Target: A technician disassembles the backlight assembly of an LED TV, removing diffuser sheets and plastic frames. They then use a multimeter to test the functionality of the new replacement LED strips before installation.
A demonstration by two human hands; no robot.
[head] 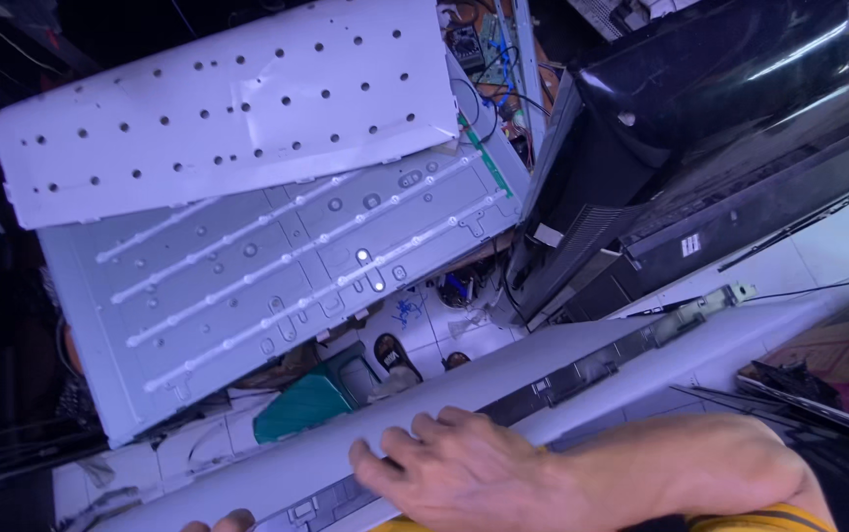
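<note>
Nearest the camera, the right hand [464, 468] lies palm down with its fingers loosely spread across a long pale panel [326, 458] that runs slantwise from below the hand up toward the right; it grips nothing, only rests flat on the surface. Under the fingertips and on past the wrist runs a dark metal strip [582, 369] with bracket-like fittings, set along the panel. To the left of that hand, at the bottom edge of the view, only a fingertip or two of the left hand [232, 520] shows, touching the panel's near edge; whether it is open or closed around anything cannot be told. Beyond the hands, leaning farther off, stands a grey metal back tray [80, 325] crossed by several thin light strips [277, 261], one lens glinting bright. A white sheet punched with round holes [198, 118] hangs folded over the tray's upper part. Between the tray and the panel, down on the tiled floor, sit a teal stool [311, 399] and what looks like a sandal [393, 355]. Off to the right of the hand, black television casings [720, 128] are stacked at a slant.
</note>
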